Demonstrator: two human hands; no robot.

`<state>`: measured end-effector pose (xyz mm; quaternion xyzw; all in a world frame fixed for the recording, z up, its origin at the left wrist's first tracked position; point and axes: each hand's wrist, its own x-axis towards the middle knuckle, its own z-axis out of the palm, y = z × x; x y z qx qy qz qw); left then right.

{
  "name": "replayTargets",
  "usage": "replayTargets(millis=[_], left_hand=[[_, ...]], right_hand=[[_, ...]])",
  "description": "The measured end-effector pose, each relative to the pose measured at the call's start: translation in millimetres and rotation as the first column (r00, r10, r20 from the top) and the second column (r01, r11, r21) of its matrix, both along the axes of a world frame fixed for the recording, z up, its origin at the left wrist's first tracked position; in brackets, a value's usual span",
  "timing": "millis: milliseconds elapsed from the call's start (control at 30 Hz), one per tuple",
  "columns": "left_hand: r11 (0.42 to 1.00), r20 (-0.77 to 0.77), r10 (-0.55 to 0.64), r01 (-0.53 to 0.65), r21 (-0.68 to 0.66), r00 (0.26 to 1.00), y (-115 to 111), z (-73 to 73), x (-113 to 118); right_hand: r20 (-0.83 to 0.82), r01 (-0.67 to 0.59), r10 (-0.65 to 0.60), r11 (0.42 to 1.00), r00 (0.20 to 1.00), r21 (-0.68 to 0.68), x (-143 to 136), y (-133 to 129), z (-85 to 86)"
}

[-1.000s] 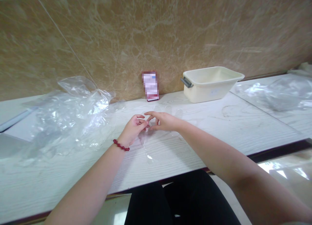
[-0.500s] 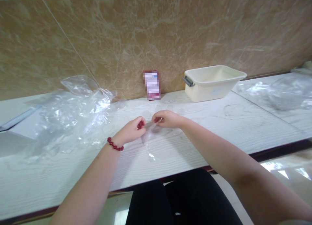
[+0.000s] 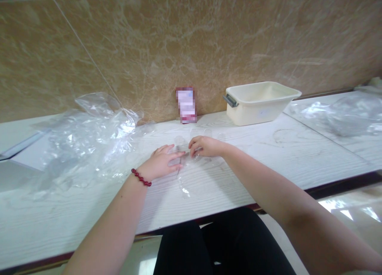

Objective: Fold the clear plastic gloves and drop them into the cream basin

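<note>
A clear thin plastic bag [image 3: 185, 179] lies almost flat on the white wood-grain table, its edges hard to make out. My left hand [image 3: 164, 162], with a red bead bracelet [image 3: 141, 178] at the wrist, is spread palm down over the bag's left side, fingers apart. Opposite it, my right hand [image 3: 205, 146] has its fingers curled at the bag's upper right part, where the plastic glints at the fingertips. How firmly those fingers grip the film is partly hidden. Round clear pieces [image 3: 180, 140] show faintly just beyond the hands.
To the left is a large heap of clear plastic bags [image 3: 89, 138]. A blurred-out phone-like panel [image 3: 186, 105] leans on the marble wall. A cream plastic tub [image 3: 253, 114] with a grey handle stands back right, and more clear plastic [image 3: 343, 112] lies far right.
My left hand has let go of its pinch and opened flat. The film raised between my hands has come down onto the table. My right hand has barely moved.
</note>
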<state>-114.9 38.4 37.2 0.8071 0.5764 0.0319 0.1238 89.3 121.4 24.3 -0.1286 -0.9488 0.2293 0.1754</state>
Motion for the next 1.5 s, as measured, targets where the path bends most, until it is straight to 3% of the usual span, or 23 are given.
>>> replayTargets(millis=[167,333,467,600,733,1200,1500], left_hand=[[0.991,-0.070,0.088,-0.094,-0.095,0.994,-5,-4.8,3],[0.983,-0.087,0.087,-0.099,-0.153,0.992,-8,-5.2,6],[0.983,-0.084,0.088,-0.101,-0.155,0.993,-8,-5.5,6],[0.979,-0.098,0.087,-0.103,-0.175,0.991,-8,-5.9,6],[0.977,-0.106,0.091,-0.110,-0.181,0.990,-7,-5.9,6],[0.970,-0.243,0.060,-0.114,-0.215,0.968,-4,-3.8,3],[0.972,-0.266,0.011,-0.073,-0.223,0.964,-5,0.6,0]], right_hand=[[0.023,0.029,-0.030,0.999,0.999,0.038,0,3,-1.1],[0.080,0.080,-0.088,0.993,0.993,0.092,1,7,1.2],[0.034,0.167,-0.175,0.973,0.984,0.156,1,1,5.2],[0.020,0.100,-0.104,0.984,0.994,0.145,-3,-9,2.8],[0.108,0.057,-0.069,0.992,0.992,0.109,-6,-10,-2.2],[0.292,0.095,-0.113,0.993,0.950,0.076,18,21,-1.9],[0.312,0.122,-0.133,0.991,0.941,0.053,20,21,1.3]])
